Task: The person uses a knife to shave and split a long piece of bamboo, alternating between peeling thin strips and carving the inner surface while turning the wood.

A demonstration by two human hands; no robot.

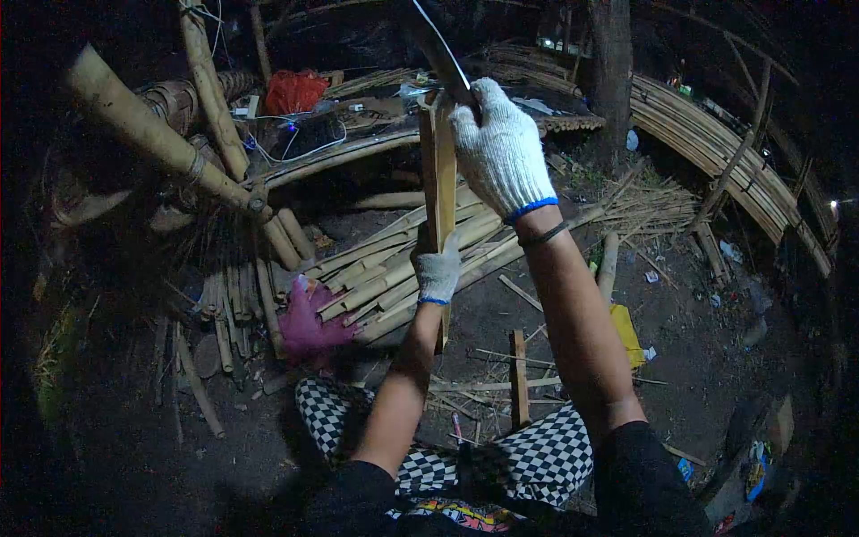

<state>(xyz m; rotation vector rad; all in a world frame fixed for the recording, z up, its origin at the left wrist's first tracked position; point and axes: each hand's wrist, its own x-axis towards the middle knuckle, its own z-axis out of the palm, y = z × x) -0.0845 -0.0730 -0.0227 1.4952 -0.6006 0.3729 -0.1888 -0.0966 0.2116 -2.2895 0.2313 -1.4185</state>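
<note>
Extending above left hand (437,271), bamboo (439,179), knife (442,55) in right hand (503,150)

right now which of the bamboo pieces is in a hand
The split piece gripped upright by the left hand, its top end near the knife in the right hand. The bamboo pile behind it has no hand on it.

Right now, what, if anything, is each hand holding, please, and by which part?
The left hand holds a bamboo piece by its lower part; the right hand a knife by its handle end.

Right hand (503,148) clenches above left hand (438,272), 2 forearms (582,322) outstretched.
</note>
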